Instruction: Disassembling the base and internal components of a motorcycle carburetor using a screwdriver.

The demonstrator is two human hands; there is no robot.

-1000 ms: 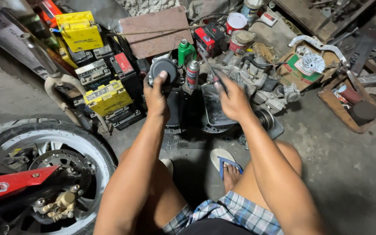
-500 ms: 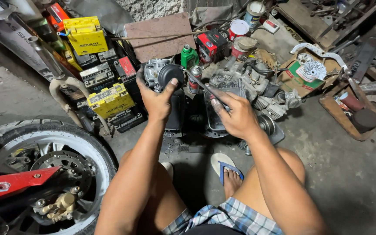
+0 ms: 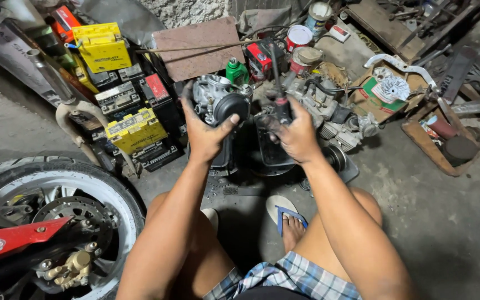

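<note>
Crouching over a concrete floor [image 3: 418, 194], a person grips a grey metal carburetor [image 3: 218, 103] in the left hand [image 3: 206, 133], fingers closed around its body and thumb pressed on its black round cap, held up in front of the chest. The right hand [image 3: 295, 136] is closed around the dark handle of a screwdriver [image 3: 280, 91], its shaft pointing upward just beside the carburetor. An engine [image 3: 329, 111] lies beyond the hands, yellow batteries [image 3: 134, 130] to the left, a motorcycle wheel [image 3: 56, 211] nearby.
</note>
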